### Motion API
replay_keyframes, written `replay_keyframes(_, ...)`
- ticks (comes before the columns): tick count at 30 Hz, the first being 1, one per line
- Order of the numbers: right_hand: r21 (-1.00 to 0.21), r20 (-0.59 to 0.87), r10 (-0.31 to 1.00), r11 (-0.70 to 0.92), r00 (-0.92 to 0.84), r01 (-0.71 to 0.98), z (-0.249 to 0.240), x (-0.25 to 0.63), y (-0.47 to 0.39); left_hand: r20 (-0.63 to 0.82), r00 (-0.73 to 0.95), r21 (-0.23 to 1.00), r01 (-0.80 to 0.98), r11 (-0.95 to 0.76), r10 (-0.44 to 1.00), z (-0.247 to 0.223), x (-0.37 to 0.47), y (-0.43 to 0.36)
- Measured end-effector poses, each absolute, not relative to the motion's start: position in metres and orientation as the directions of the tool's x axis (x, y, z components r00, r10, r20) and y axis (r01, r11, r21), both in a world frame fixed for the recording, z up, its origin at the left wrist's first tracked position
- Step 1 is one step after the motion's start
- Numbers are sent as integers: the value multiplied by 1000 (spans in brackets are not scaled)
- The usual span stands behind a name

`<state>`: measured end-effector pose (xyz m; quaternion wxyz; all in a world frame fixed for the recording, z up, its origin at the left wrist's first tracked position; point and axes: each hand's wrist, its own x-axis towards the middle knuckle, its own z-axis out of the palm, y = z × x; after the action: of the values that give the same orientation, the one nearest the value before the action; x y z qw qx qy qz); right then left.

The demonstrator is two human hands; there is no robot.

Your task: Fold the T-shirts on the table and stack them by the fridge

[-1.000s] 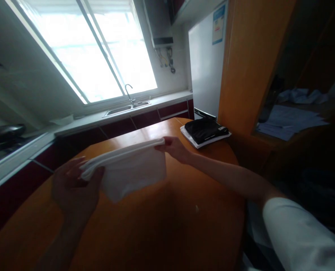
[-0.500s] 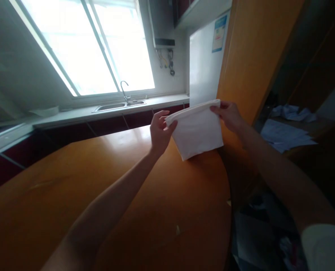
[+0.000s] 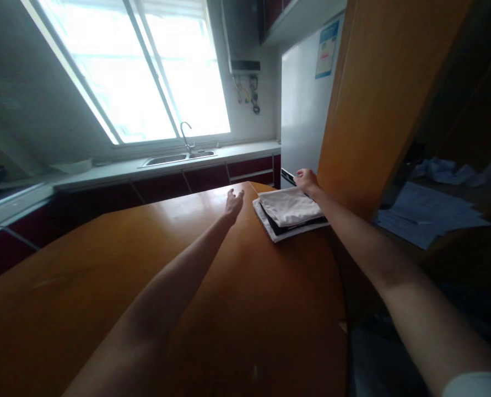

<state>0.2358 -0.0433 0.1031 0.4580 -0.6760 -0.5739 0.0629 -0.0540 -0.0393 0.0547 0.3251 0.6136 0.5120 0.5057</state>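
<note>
A stack of folded cloth lies at the far right end of the wooden table (image 3: 212, 264). On top is a white folded cloth (image 3: 290, 207), with a black folded cloth (image 3: 273, 225) showing beneath it and a pale folded cloth (image 3: 284, 236) at the bottom. My left hand (image 3: 233, 205) hovers just left of the stack, fingers spread and holding nothing. Over the stack's far right corner is my right hand (image 3: 306, 181), its fingers loosely bent, with no cloth seen in them. Whether it touches the top cloth I cannot tell.
Behind the table runs a counter (image 3: 245, 150) with a sink (image 3: 166, 159) and a faucet (image 3: 186, 137) under a window. A white fridge (image 3: 303, 105) and a wooden panel (image 3: 365, 99) stand at the right. Papers (image 3: 431, 212) lie on a surface further right.
The white cloth, held up between both hands before, now lies flat on the stack. Both hands have let go; my left hand has dropped slightly, my right has moved left and down.
</note>
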Motion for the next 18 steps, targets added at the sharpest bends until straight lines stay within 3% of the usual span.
replay_keyframes(5, -638, 565, 783, 216, 259, 739, 121, 194, -51, 258, -223, 893, 427, -144, 940, 55, -138, -56)
replay_keyframes(12, -533, 707, 707, 548, -17, 644, 122, 75, -103, 414, -62, 582, 785, -212, 908, 50, -228, -114)
replay_keyframes(18, -548, 592, 770, 602, -239, 581, 56, -32, -167, 372, 5, 371, 916, -153, 928, 28, -263, -193)
